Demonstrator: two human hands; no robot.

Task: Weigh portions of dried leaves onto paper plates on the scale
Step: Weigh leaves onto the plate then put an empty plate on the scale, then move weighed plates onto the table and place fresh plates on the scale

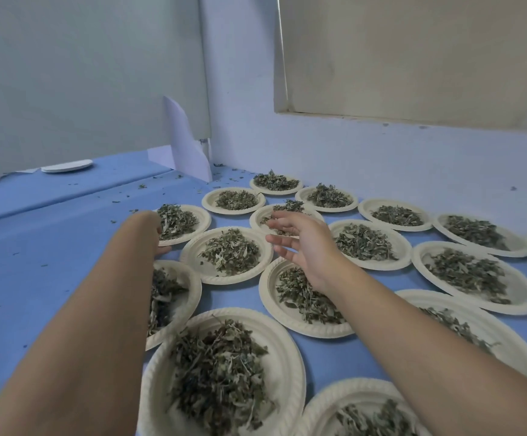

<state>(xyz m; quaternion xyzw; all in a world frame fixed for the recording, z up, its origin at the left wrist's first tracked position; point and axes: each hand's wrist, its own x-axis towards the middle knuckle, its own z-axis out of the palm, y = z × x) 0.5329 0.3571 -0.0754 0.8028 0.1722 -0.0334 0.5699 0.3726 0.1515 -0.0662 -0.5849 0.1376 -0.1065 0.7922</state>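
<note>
On the right and near part of the bench [51, 234], paper plates [211, 276] lie in rows just beside one another, some rims touching, and they run back to the wall [350, 152] behind. Each holds a heap of dried leaves [230, 251] in its middle. Loose leaf bits [123, 196] lie scattered on the bench left of and behind the rows. A lone plate [67, 166] lies far back on the left, well apart. A folded sheet of paper [186, 146] stands in the back corner, between that plate and the rows.
</note>
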